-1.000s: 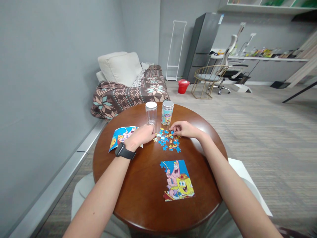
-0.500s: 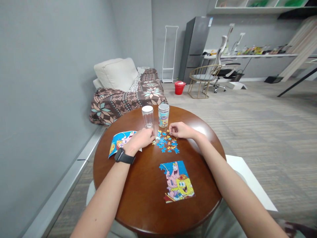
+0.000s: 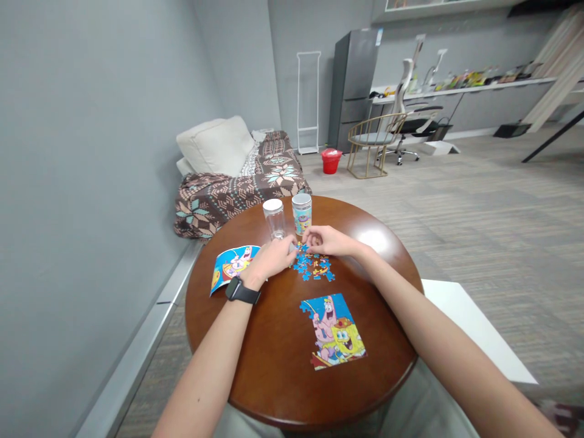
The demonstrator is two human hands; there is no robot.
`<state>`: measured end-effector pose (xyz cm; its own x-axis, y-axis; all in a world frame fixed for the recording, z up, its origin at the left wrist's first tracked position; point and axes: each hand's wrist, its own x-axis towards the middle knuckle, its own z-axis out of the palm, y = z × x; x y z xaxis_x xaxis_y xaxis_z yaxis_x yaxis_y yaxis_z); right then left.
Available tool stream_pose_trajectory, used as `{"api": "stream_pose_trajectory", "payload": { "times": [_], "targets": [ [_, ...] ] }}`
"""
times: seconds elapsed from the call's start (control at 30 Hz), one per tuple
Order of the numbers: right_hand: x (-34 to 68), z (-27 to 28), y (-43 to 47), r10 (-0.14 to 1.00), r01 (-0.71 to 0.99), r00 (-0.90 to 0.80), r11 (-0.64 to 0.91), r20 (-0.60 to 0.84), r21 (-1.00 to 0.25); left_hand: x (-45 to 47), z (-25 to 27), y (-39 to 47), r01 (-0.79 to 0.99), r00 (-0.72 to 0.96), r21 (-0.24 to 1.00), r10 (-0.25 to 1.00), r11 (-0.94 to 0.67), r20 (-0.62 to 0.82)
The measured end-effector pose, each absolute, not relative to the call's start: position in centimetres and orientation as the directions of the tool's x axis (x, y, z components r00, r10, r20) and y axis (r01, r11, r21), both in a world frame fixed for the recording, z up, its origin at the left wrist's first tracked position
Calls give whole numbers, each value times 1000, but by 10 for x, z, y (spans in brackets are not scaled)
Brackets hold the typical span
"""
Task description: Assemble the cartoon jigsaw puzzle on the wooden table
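A pile of loose jigsaw puzzle pieces (image 3: pixel 314 266), mostly blue with some yellow, lies on the round brown table (image 3: pixel 274 377). My left hand (image 3: pixel 276 255), above a wrist with a black watch, is at the pile's left edge, its fingers closed on a small pale puzzle piece (image 3: pixel 292 248). At the far edge of the pile is my right hand (image 3: pixel 331 241), its fingers curled and pinched together; what they hold is hidden. Nearer me lies a partly joined cartoon puzzle (image 3: pixel 337 333) with a jagged left side. The printed picture sheet (image 3: pixel 232 266) rests partly behind my left hand.
Behind my hands stand a clear jar with a white lid (image 3: pixel 274 218) and a cartoon-printed can (image 3: pixel 302 213). A patterned covered sofa (image 3: pixel 246 188) is beyond the table, with a red bin (image 3: pixel 331 162) and a gold-framed chair (image 3: pixel 371 143) farther back.
My hands have come closer together over the pile. The right hand has moved left and the left hand slightly right. The whole view has shifted a little.
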<state>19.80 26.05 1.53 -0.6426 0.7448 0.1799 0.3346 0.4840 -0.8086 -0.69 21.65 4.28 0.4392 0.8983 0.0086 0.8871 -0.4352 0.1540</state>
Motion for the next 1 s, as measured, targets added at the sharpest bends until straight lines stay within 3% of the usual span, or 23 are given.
{"api": "stream_pose_trajectory", "payload": {
  "times": [0.2, 0.53, 1.0],
  "targets": [
    [194, 19, 257, 745, 231, -636, 430, 199, -873, -6, 39, 219, 871, 472, 118, 878, -478, 74],
    [198, 14, 261, 738, 193, -638, 427, 218, -883, -7, 42, 218, 840, 494, 167, 855, -516, 156],
    [194, 14, 259, 733, 139, -656, 354, 181, -925, -8, 45, 217, 808, 553, 133, 817, -573, 161]
  ]
}}
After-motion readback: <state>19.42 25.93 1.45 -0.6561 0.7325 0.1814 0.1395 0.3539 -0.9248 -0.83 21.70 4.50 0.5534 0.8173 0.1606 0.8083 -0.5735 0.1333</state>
